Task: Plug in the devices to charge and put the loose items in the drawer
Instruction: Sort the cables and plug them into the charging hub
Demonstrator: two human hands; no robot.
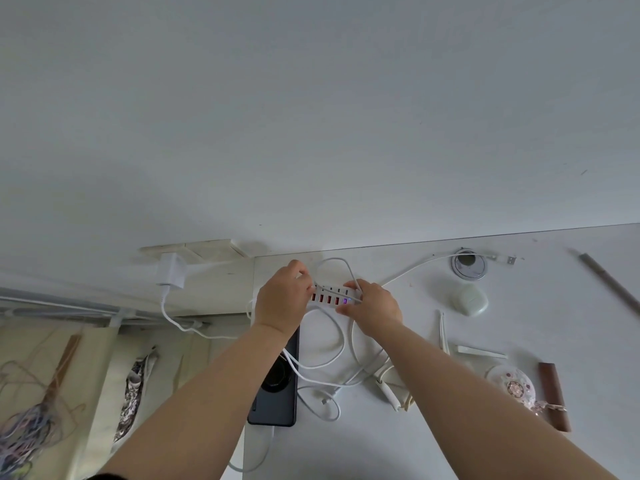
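A white multi-port charging hub (331,297) with red ports and a lit purple display lies near the white desk's (519,344) back left corner. My left hand (282,299) grips its left end. My right hand (374,306) holds its right end together with a white cable (337,344). Several white cables loop over the desk in front of the hub. A dark phone (277,386) lies face down at the desk's left edge, partly under my left forearm. A pale green earbud case (469,300) rests to the right.
A white adapter (170,271) sits in a wall socket at left. A round cable grommet (469,264) and a loose USB plug (509,260) lie at the back. Tweezers (444,336), a flowered disc (512,384), a brown bar (553,396) and a thin rod (609,284) lie right.
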